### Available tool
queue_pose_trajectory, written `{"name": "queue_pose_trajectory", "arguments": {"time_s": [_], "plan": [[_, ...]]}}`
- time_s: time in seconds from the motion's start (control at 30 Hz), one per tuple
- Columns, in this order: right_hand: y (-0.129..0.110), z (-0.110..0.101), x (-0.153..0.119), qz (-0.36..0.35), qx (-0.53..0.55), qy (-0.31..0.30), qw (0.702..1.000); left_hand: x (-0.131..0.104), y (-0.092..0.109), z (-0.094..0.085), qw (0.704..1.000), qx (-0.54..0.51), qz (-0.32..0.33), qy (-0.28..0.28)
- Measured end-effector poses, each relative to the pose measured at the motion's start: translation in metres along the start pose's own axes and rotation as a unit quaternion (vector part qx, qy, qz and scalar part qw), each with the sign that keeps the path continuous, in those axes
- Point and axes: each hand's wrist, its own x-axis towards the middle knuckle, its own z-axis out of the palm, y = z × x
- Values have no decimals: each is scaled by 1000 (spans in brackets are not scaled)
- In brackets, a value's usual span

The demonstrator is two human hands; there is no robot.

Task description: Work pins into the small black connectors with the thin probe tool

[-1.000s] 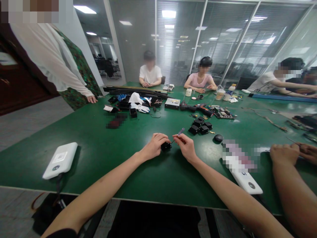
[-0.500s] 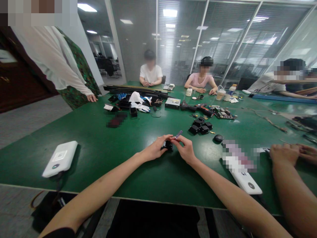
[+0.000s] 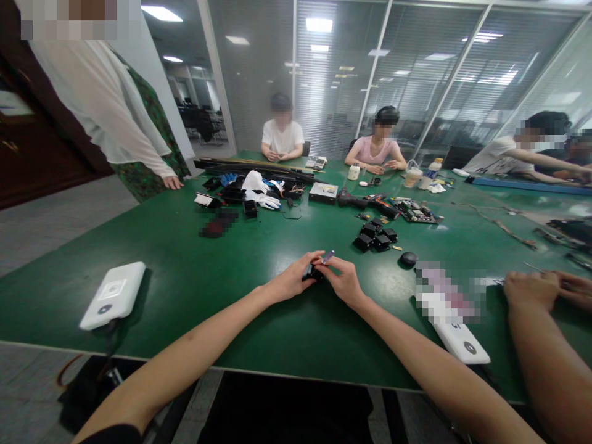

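Note:
In front of me, low over the green table (image 3: 222, 320), my left hand (image 3: 296, 275) is closed around a small black boxy part (image 3: 315, 273). My right hand (image 3: 343, 277) pinches a slim purple stick-like tool (image 3: 328, 256), which looks like a small screwdriver. It leans over the black part, with its upper end showing above the fingers. Whether its lower end touches the part is hidden by my fingers. Beyond my right hand lies a cluster of similar black boxy parts (image 3: 375, 235).
White power banks lie at left (image 3: 113, 296) and right (image 3: 462, 342). A black mouse (image 3: 408, 259) sits to the right. Farther back are white gloves (image 3: 261, 198), a power drill (image 3: 354, 200) and a circuit board (image 3: 416, 211). A co-worker's hand (image 3: 531, 288) works at right; others sit opposite.
The purple tool and my right fingers have dropped slightly toward the black part. My left hand keeps its grip. Across the table, a seated person's hands have shifted.

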Motion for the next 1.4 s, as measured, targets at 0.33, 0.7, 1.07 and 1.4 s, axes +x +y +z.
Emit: {"name": "queue_pose_trajectory", "arguments": {"time_s": [0.33,0.7,1.07,1.4], "plan": [[-1,2,4,-2,-14,-19,1000,2,2,0,1000,-7,14,7],[1,13,10,31,-25,-11,999,-2,1,-5,999,-45,1,23],[1,13,5,28,-33,-44,998,12,22,-16,974,-178,-50,128],[-1,11,9,26,-10,-1,1000,16,11,-1,950,-234,-112,176]]}}
